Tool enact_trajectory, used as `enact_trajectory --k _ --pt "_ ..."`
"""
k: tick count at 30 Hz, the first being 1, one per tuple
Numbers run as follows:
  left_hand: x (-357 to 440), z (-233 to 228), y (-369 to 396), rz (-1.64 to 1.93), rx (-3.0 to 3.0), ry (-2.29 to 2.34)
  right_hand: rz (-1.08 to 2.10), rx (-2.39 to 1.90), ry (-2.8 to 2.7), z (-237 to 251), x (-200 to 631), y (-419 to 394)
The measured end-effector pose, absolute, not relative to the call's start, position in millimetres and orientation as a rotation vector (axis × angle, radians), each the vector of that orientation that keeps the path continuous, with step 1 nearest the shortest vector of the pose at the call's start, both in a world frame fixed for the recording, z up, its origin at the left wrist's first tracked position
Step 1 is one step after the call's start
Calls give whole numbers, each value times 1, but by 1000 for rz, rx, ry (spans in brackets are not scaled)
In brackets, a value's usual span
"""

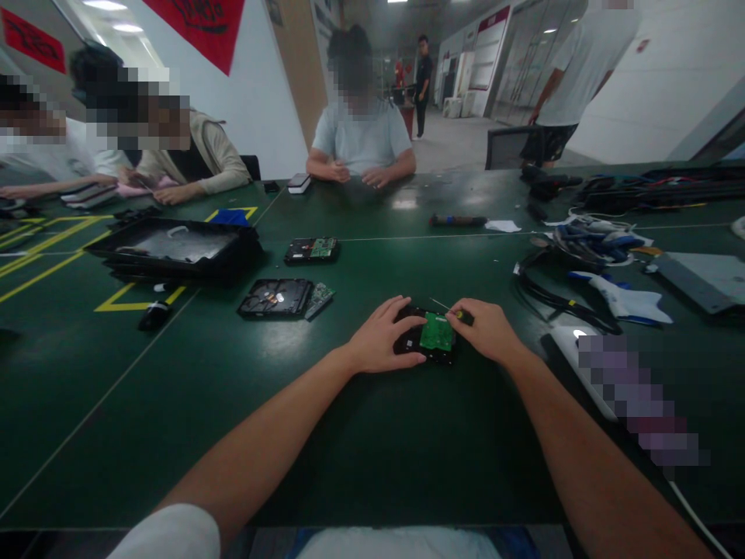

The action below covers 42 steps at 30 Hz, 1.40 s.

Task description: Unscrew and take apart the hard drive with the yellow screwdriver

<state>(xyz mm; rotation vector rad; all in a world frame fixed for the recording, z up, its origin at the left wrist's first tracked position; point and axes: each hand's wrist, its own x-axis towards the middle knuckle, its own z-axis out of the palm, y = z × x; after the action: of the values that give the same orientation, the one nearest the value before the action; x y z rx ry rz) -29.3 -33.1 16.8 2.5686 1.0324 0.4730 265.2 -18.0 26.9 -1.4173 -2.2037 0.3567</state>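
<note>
Pinching a slim screwdriver (pixel 464 316), your right hand (pixel 484 331) is at the right edge of the hard drive (pixel 412 341) on the green table (pixel 384 450); your left hand (pixel 381 338) grips its left side, fingers spread.

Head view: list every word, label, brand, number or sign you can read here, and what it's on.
No text can be read with certainty.
Large red sheet: black writing, too unclear to quote.
Smaller red sheet at far left: dark writing, unreadable.
Drive under the left hand: small pale markings, too small to read.
Maroon sign in the background: too blurred to read.
</note>
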Motion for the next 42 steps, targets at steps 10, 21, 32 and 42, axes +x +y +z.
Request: enact_trajectory --k 10,21,32,42 --pt "-29 15 -33 467 2602 1035 312 -1463 -2115 28 272 -17" --pt "-28 17 -34 439 2598 1074 349 -1416 -2207 29 265 -18" --pt "-27 16 -34 466 2616 1066 230 -1466 -2286 32 261 -21" --pt "-28 16 -34 462 2605 1068 213 -1502 -2341 36 259 -23"
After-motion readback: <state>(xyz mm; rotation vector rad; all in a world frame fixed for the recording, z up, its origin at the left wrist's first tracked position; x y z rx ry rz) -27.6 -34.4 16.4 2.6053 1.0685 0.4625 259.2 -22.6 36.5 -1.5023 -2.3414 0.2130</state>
